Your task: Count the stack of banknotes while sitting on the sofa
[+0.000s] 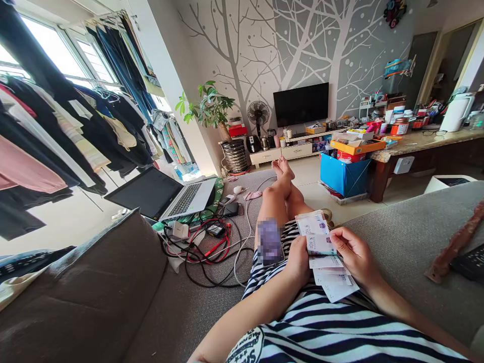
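Several small white printed sheets [316,225] are held fanned out above my lap, bearing dark lettering and purple marks; whether they are paper slips or flat packets I cannot tell. My left hand [298,262] is closed on their left edge, thumb on top. At their right edge, my right hand [353,256] pinches one of the upper sheets between thumb and fingers. The lower sheets spread downward over my striped clothing [321,327]. Left of my left hand, a phone-like flat object [270,242] lies on my thigh, its face pixelated.
On the grey sofa [223,252] to the left are an open laptop [187,197], tangled cables [223,237] and a white charger [177,230]. A blue box [342,175] stands by the cluttered table [423,143]. Far right lies a brown stick-like object [457,242].
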### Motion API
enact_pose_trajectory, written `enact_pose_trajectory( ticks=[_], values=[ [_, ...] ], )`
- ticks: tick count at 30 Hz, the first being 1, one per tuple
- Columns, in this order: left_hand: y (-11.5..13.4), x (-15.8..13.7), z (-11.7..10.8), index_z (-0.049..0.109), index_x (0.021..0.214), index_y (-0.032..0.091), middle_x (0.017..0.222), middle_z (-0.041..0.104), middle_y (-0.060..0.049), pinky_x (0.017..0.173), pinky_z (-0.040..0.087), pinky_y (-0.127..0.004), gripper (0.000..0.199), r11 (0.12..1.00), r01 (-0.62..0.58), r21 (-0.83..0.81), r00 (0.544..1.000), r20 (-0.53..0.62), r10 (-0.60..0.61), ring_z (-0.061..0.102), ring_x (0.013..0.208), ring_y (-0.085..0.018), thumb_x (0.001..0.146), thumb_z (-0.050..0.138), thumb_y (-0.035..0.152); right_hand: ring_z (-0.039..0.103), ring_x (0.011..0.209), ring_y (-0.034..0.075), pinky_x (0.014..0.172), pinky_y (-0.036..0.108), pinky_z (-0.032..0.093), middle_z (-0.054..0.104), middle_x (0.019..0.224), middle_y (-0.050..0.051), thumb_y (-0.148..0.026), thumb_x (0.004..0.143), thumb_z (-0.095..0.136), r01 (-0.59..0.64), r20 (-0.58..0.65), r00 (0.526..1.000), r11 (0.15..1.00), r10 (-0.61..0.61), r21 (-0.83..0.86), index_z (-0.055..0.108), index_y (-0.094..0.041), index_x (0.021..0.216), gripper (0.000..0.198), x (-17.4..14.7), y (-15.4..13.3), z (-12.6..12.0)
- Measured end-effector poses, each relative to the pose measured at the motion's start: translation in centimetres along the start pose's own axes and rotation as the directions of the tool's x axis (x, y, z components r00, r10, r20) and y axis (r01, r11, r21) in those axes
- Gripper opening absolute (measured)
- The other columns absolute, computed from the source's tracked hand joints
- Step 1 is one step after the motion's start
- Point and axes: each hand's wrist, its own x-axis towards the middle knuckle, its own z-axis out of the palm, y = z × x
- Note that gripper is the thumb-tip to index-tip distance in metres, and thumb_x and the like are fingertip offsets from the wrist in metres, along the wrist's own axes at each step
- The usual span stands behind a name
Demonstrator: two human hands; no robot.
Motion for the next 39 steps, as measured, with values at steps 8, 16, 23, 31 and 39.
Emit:
enact_pose_trajectory(
  ticks=[8, 16, 23, 31, 39],
  values=[
    [0.7, -0.6, 0.6, 0.068, 0.065, 0.018, 0.068, 0.073, -0.006, 0.080, 0.053, -0.037, 0.019, 1.000, -0.003, 0.004, 1.000, -0.008, 0.003, 0.071, 0.086, -0.031, 0.059, 0.080, 0.031, 0.047, 0.054, 0.016, 0.051, 0.027, 0.038, 0.053, 0.058, -0.002, -0.064, 0.093, 0.059, -0.004, 0.029, 1.000, 1.000, 0.004, 0.017, 0.064, -0.022, 0.073, 0.047, -0.2, -0.3, -0.2],
    [0.5, -0.5, 0.5, 0.071, 0.070, 0.017, 0.073, 0.075, -0.008, 0.082, 0.053, -0.039, 0.020, 1.000, -0.007, 0.004, 1.000, -0.016, 0.007, 0.071, 0.092, -0.033, 0.058, 0.080, 0.031, 0.048, 0.057, 0.017, 0.052, 0.027, 0.040, 0.055, 0.062, -0.001, -0.064, 0.094, 0.059, -0.006, 0.025, 1.000, 1.000, 0.005, 0.030, 0.064, -0.023, 0.075, 0.046, -0.2, -0.1, -0.1],
    [0.4, -0.4, 0.3, 0.072, 0.071, 0.016, 0.074, 0.076, -0.007, 0.081, 0.052, -0.036, 0.019, 1.000, 0.010, 0.003, 0.999, -0.037, -0.009, 0.072, 0.084, -0.029, 0.058, 0.078, 0.028, 0.050, 0.055, 0.016, 0.051, 0.027, 0.040, 0.057, 0.061, -0.001, -0.066, 0.095, 0.058, -0.015, 0.028, 1.000, 0.999, 0.013, 0.050, 0.067, -0.022, 0.081, 0.046, -0.3, 0.3, -0.2],
    [0.0, 0.0, 0.0, 0.073, 0.076, 0.016, 0.084, 0.079, -0.010, 0.083, 0.054, -0.039, 0.025, 0.999, 0.022, -0.028, 0.998, -0.058, -0.023, 0.073, 0.090, -0.032, 0.057, 0.082, 0.030, 0.049, 0.051, 0.015, 0.051, 0.027, 0.039, 0.052, 0.055, -0.003, -0.068, 0.091, 0.063, -0.036, -0.071, 0.997, 0.998, 0.039, 0.045, 0.057, -0.023, 0.072, 0.049, 0.0, 1.1, -0.1],
    [-0.3, 0.2, -0.3, 0.077, 0.087, 0.014, 0.082, 0.079, -0.009, 0.086, 0.055, -0.040, 0.035, 1.000, 0.026, -0.017, 0.999, -0.033, -0.026, 0.073, 0.082, -0.029, 0.054, 0.083, 0.024, 0.053, 0.058, 0.018, 0.053, 0.027, 0.042, 0.060, 0.064, 0.000, -0.074, 0.085, 0.064, -0.128, -0.081, 0.988, 0.992, 0.128, 0.007, 0.061, -0.022, 0.076, 0.053, 1.0, 2.7, -0.1]
  ],
)
